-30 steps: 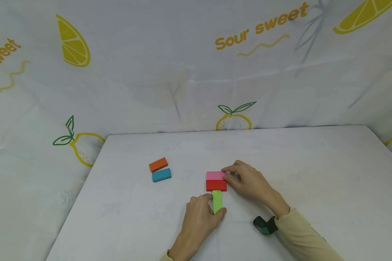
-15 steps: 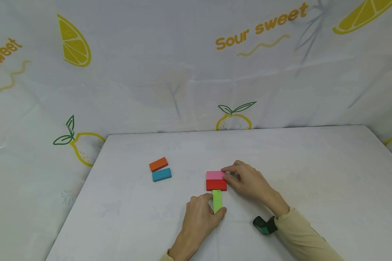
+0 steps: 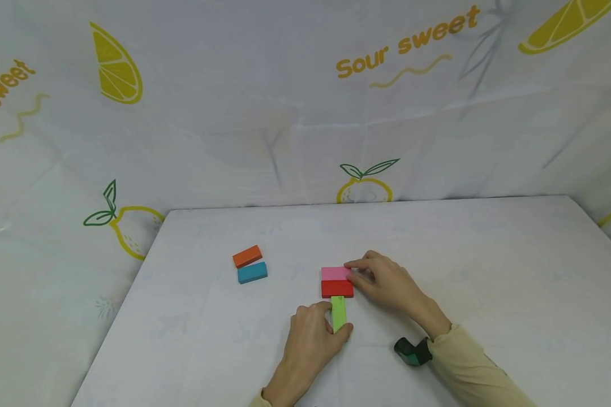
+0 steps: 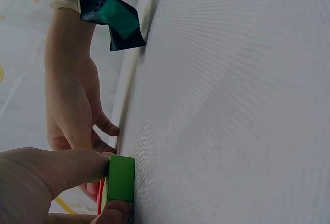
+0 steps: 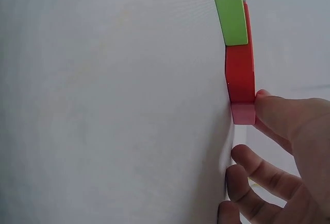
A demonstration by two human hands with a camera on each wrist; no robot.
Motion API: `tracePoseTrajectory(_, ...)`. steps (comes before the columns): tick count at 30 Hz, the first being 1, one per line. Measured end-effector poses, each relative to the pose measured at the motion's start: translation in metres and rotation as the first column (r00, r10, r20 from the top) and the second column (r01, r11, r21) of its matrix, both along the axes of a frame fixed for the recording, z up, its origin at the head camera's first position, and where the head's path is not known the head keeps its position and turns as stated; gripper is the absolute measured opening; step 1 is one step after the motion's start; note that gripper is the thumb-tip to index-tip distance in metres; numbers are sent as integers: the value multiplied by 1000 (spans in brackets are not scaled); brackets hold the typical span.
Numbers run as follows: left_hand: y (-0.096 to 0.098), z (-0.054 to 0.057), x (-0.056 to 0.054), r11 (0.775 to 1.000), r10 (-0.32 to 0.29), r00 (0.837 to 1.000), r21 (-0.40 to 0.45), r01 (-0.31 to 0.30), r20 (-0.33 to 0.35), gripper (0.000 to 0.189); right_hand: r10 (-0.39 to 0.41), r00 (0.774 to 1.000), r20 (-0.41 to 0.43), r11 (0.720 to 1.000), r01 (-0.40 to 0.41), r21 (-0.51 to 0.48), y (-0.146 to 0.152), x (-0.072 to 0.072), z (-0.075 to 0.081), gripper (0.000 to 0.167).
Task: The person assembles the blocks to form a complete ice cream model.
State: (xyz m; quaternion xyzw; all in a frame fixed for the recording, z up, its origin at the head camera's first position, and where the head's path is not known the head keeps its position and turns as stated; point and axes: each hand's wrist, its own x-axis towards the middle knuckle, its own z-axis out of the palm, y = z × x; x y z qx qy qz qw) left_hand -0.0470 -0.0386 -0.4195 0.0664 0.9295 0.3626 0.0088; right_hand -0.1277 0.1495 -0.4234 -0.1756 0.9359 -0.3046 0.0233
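My left hand (image 3: 309, 339) pinches a light green block (image 3: 338, 312) between thumb and fingers. The far end of that block meets the near long side of a red block (image 3: 337, 289), which lies crosswise. Flush behind the red one lies a pink block (image 3: 334, 273). My right hand (image 3: 389, 282) has its thumb and index finger on the pink block's right end. In the right wrist view the right thumb covers part of the pink block (image 5: 243, 113), and the other fingers are curved near the tabletop. All three blocks rest flat on the table.
Left of the hands, an orange block (image 3: 246, 256) and a blue block (image 3: 252, 272) lie close together at an angle. A dark wrist camera (image 3: 412, 351) sits at the right sleeve. The white table (image 3: 463, 243) ends against a lemon-printed cloth backdrop (image 3: 209, 124).
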Motion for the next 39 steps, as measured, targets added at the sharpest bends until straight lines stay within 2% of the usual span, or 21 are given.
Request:
tracePoseTrajectory(19, -1, -1, 0, 1000, -8, 1000, 4, 8, 15, 33, -20, 999, 50, 1000, 21, -15, -2, 1, 0, 31)
tracePoseTrajectory(39, -1, 0, 0, 1000, -14, 1000, -1, 14, 18, 32, -29, 999, 21, 1000, 29, 0, -2, 2, -2, 28)
